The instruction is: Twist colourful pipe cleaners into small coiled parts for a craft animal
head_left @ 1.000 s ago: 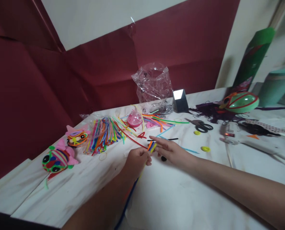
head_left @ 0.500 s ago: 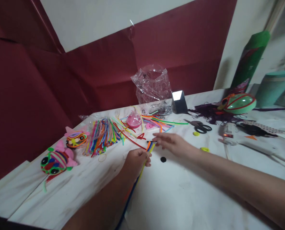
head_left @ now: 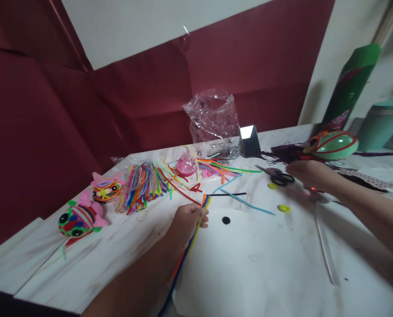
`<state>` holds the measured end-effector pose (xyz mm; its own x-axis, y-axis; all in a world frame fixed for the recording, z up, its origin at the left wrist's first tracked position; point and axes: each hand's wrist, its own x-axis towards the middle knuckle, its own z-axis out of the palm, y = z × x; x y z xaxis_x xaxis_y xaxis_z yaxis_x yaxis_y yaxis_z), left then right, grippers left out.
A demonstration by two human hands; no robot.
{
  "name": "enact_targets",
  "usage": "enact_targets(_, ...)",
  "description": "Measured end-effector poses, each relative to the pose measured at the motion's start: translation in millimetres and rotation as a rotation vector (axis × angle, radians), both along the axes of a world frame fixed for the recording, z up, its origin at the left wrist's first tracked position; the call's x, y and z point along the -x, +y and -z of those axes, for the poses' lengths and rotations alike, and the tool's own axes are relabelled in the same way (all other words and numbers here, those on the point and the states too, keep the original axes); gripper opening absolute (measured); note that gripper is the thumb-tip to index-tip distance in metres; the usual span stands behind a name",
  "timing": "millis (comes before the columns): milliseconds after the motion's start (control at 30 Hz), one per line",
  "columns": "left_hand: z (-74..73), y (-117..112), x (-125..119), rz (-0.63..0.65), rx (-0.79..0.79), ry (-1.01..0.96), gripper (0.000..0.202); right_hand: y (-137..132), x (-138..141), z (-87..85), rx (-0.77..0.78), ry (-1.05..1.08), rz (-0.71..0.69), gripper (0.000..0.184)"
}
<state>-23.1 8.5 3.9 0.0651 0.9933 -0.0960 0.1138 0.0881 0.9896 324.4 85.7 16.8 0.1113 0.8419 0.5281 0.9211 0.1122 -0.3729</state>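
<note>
My left hand is closed on a small bundle of pipe cleaners, orange, yellow and blue, whose tips stick out above my fingers and whose tails run down under my forearm. My right hand is far to the right, over the white glue gun and beside the black-handled scissors. Its fingers are smeared by motion and I cannot tell whether they hold anything.
A heap of coloured pipe cleaners and a pink ball lie at the back left, with two pipe-cleaner fish. A black dot, yellow rings, a clear bag, a mirror block and a green ball are also there.
My right hand has left the tips of the bundle and swung right to the glue gun. The left hand still grips the bundle in the same place.
</note>
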Motion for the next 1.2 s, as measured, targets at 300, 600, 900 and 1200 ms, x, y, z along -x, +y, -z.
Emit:
enact_targets(300,2.8,-5.3,-5.1,0.14,0.014,0.147,0.014,-46.8,87.8,-15.7,0.187,0.193,-0.519,0.023)
enact_targets(600,5.0,-9.5,-9.7,0.229,0.029,0.09,0.012,-82.2,143.6,12.3,-0.089,0.015,-0.853,0.013)
enact_targets(900,2.5,-16.6,-15.2,0.183,-0.065,0.161,0.012,-85.9,142.9,14.0,-0.139,-0.148,-0.886,0.017)
enact_targets(1200,2.3,-9.3,-22.7,0.097,-0.081,0.194,0.014,-92.2,148.2,12.0,0.053,0.081,-0.756,0.011)
